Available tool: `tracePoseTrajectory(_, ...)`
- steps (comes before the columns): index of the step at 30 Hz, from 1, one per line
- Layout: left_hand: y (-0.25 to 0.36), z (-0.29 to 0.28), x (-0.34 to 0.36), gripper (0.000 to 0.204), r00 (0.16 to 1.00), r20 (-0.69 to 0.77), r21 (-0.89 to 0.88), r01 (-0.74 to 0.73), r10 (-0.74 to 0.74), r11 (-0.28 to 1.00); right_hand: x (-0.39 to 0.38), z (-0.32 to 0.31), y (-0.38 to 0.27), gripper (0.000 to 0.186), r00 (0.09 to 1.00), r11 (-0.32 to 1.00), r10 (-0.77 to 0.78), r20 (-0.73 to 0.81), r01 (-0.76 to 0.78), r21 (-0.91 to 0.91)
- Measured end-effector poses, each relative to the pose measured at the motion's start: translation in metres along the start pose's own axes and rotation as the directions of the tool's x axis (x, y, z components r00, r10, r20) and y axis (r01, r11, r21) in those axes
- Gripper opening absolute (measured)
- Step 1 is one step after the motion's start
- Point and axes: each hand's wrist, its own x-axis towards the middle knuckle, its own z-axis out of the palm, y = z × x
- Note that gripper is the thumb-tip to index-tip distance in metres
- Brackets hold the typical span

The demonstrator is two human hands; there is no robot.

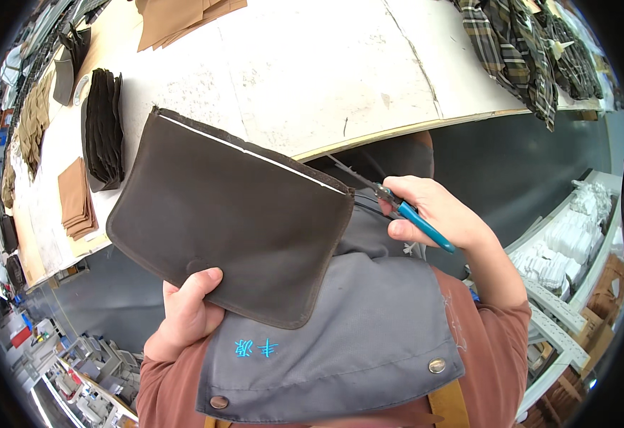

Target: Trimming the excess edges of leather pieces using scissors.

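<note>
My left hand (pixel 196 303) is closed on the lower edge of a dark brown fabric panel (pixel 233 214), its thumb lying on top. The panel has rounded lower corners, stitched edges and a white strip along its tilted upper edge. Loose thread ends show at its upper corners. In my right hand (pixel 437 210) is a pair of scissors (pixel 425 227) with blue handles. Their metal blades point up and left, just beyond the panel's right corner. Whether the blades touch the panel I cannot tell.
The pale worktable (pixel 290 64) curves ahead, its front edge behind the panel. On it lie a stack of dark pieces (pixel 104 128), tan pieces (pixel 77 200), brown sheets (pixel 176 18) and plaid cloth (pixel 512 57). White bundles (pixel 569 235) fill a rack at right. A grey apron (pixel 355 335) covers my front.
</note>
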Motion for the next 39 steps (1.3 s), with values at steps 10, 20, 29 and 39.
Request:
tracePoseTrajectory(10,0.000,0.008,0.003,0.044,1.000,0.001,0.003,0.028,-0.028,1.000,0.008,-0.005,0.003,0.059,0.998,0.998,-0.018,0.066,0.014,0.062)
tracePoseTrajectory(20,-0.002,0.006,0.007,0.043,0.999,-0.013,-0.017,0.052,-0.052,0.999,0.005,-0.006,0.003,0.057,0.991,0.980,0.105,0.084,-0.118,0.161)
tracePoseTrajectory(29,-0.003,0.010,0.009,0.043,0.999,-0.016,-0.019,0.039,-0.039,0.999,0.000,-0.003,0.012,0.063,0.995,0.979,0.101,0.027,-0.104,0.177)
tracePoseTrajectory(39,-0.003,0.007,0.010,0.043,0.998,-0.021,-0.049,0.052,-0.053,0.997,0.001,0.002,0.012,0.066,0.995,0.983,0.095,-0.024,-0.090,0.158)
